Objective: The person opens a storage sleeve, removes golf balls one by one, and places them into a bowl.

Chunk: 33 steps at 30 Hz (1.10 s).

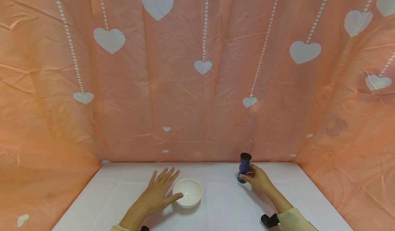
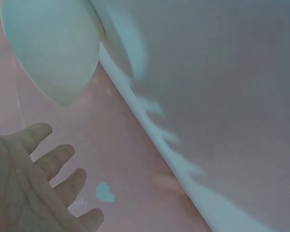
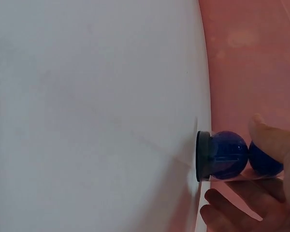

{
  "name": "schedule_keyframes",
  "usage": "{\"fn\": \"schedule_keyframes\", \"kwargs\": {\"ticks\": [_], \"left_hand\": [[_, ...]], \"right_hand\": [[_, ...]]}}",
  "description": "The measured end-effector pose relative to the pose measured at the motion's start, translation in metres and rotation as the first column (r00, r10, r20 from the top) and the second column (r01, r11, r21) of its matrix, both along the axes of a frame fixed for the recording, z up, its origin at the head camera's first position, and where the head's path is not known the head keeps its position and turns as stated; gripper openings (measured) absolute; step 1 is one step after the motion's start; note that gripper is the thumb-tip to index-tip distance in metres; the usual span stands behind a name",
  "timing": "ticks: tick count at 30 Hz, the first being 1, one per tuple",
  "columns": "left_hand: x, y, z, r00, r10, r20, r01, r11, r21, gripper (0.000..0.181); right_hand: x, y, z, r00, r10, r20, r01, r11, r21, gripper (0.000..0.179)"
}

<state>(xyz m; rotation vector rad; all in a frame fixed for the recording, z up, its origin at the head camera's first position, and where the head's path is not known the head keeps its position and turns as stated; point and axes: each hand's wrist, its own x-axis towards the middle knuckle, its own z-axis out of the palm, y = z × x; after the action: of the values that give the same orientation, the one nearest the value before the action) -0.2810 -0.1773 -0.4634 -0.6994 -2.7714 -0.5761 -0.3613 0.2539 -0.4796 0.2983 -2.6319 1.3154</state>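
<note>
My right hand (image 1: pixel 258 180) grips a clear tube (image 1: pixel 244 167) with black ends and blue balls inside, held upright at the right side of the table. In the right wrist view, two dark blue balls (image 3: pixel 227 154) show through its wall, and the thumb and fingers go round it. Left of centre stands a white bowl (image 1: pixel 192 193), its inside looking bare. Beside it, my left hand (image 1: pixel 155 195) is spread with straight fingers, the thumb overlapping the bowl's rim from above. Whether that thumb touches the bowl I cannot tell. The left wrist view shows the bowl's outer side (image 2: pixel 53 48).
A white cloth covers the table (image 1: pixel 219 203). Orange sheeting (image 1: pixel 179 97) printed with white hearts stands behind it and along both sides. A black device (image 1: pixel 270 220) is by the right wrist, at the beige sleeve's (image 1: pixel 294 220) edge.
</note>
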Motion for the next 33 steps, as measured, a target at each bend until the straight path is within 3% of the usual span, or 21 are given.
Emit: {"fn": "schedule_keyframes", "kwargs": {"ticks": [11, 17, 25, 33], "left_hand": [[0.000, 0.009, 0.002, 1.000, -0.011, -0.027, 0.011, 1.000, 0.000, 0.088], [-0.003, 0.015, 0.005, 0.999, -0.029, -0.026, 0.029, 0.999, 0.015, 0.089], [-0.003, 0.020, 0.005, 0.999, -0.044, -0.025, 0.044, 0.999, 0.023, 0.088], [-0.003, 0.021, 0.006, 0.998, -0.051, -0.046, 0.052, 0.999, 0.015, 0.086]], "right_hand": [[0.002, -0.007, -0.002, 0.998, -0.059, -0.020, 0.059, 0.998, -0.024, 0.043], [0.006, -0.014, 0.000, 0.998, -0.051, -0.028, 0.049, 0.997, -0.057, 0.042], [0.016, -0.028, 0.002, 0.998, -0.022, -0.054, 0.021, 1.000, -0.013, 0.048], [0.028, -0.047, 0.014, 0.996, 0.008, -0.088, -0.011, 1.000, -0.026, 0.049]]}}
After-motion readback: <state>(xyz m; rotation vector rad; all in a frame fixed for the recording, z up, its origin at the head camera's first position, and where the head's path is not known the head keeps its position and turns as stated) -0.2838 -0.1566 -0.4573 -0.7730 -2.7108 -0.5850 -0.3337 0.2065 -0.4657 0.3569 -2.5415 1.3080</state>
